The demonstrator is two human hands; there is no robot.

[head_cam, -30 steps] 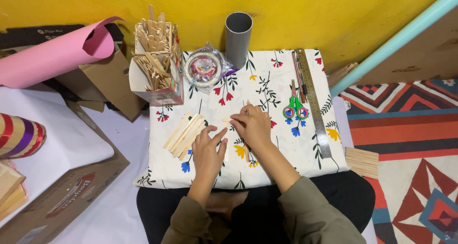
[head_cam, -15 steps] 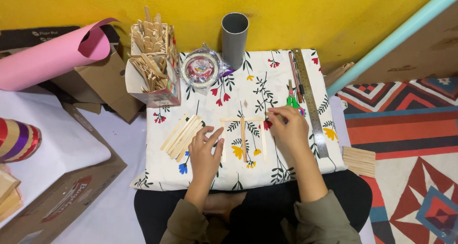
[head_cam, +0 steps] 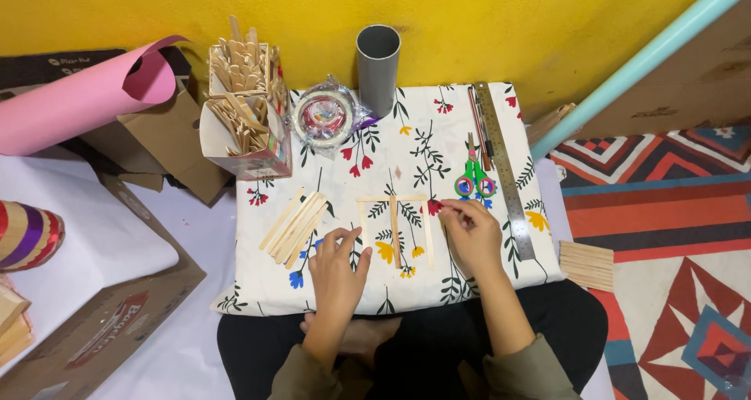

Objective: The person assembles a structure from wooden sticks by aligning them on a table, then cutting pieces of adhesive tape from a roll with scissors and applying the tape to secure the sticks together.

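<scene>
Head view: hand (head_cam: 469,232) beside stick frame (head_cam: 395,228).

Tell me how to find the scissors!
Start at the white flowered cloth spread in front of the yellow wall. Along its right side lies a long grey metal ruler; touching its left edge, just above the person's right hand, are the small green-handled scissors. They alone have two round finger loops.

One camera, worn on the person's head, is looking almost straight down from fairly close above the lap. It is taking in the flowered cloth (head_cam: 391,290) at the centre, with the yellow wall (head_cam: 469,16) running along the top edge and the patterned rug (head_cam: 673,236) showing at right.
</scene>
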